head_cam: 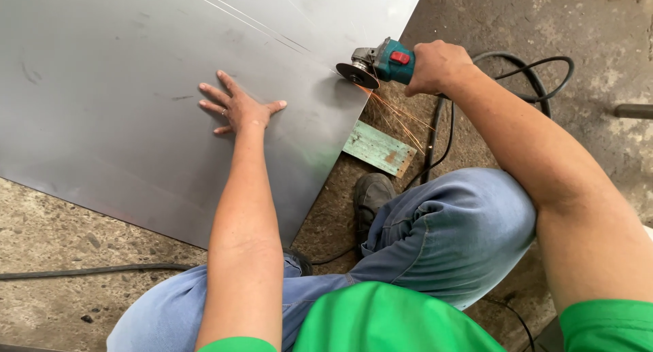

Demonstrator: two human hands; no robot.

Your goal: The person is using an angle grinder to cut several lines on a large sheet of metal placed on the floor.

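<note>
A large grey metal sheet (pixel 136 73) lies flat on the concrete floor. My left hand (pixel 238 106) presses down on it with fingers spread, near the sheet's right edge. My right hand (pixel 435 68) grips a teal angle grinder (pixel 381 61) with a red switch. Its disc (pixel 357 75) touches the right edge of the sheet, and orange sparks (pixel 398 117) fly down and to the right. I crouch with both knees in blue jeans (pixel 442 236) just below the sheet.
A green-painted wooden block (pixel 379 148) lies under the sheet's edge. The grinder's black cable (pixel 524 76) loops over the floor at right. Another black cable (pixel 88 271) runs along the floor at lower left. My dark shoe (pixel 371 197) stands by the block.
</note>
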